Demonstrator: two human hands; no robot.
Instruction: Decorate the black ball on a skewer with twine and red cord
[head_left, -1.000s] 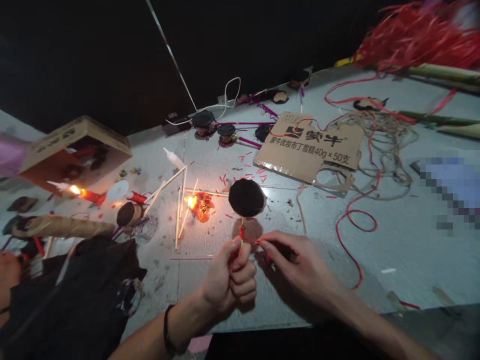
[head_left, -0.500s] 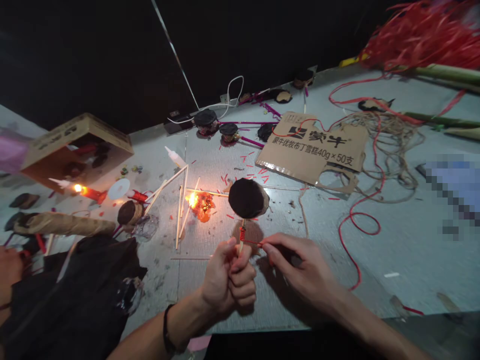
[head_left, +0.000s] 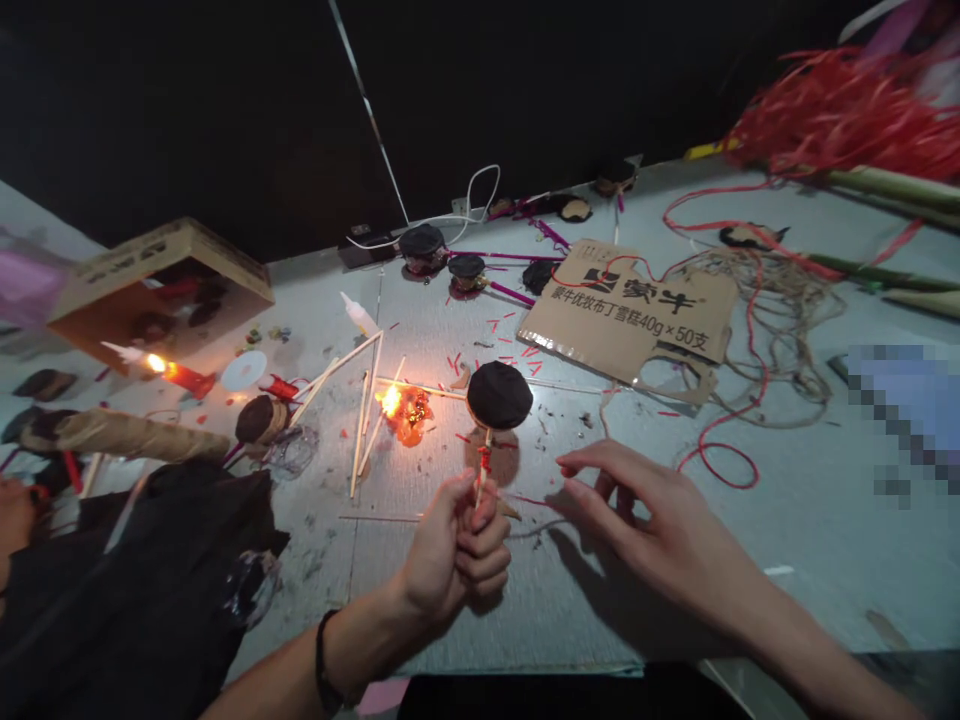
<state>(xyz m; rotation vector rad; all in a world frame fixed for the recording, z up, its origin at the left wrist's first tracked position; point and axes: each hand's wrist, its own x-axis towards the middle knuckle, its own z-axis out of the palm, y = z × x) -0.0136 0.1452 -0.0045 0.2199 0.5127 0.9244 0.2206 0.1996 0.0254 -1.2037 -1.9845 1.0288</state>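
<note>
My left hand [head_left: 469, 545] is closed around the wooden stick [head_left: 481, 488] of a small rattle drum with a round black head [head_left: 499, 395]. The drum stands upright, its head above my fist. Red cord [head_left: 485, 458] is wound about the stick just under the head, and a loose length trails to the right. My right hand [head_left: 637, 520] hovers at the right, thumb and forefinger slightly apart by the trailing cord, seemingly not gripping it. Part of the longer red cord [head_left: 731, 484] is hidden behind my right hand.
Left of the drum burns a flame in melted red wax [head_left: 409, 415], beside loose wooden sticks [head_left: 365, 430]. A lit red candle [head_left: 184, 377] lies farther left near a cardboard box [head_left: 161, 285]. Flattened cardboard [head_left: 630, 320], tangled twine [head_left: 795, 330] and black cloth [head_left: 150, 580] lie around.
My right hand has let go of the red cord and moved right, its fingers parting. The cord has gone from taut to slack. My left hand still grips the drum's stick.
</note>
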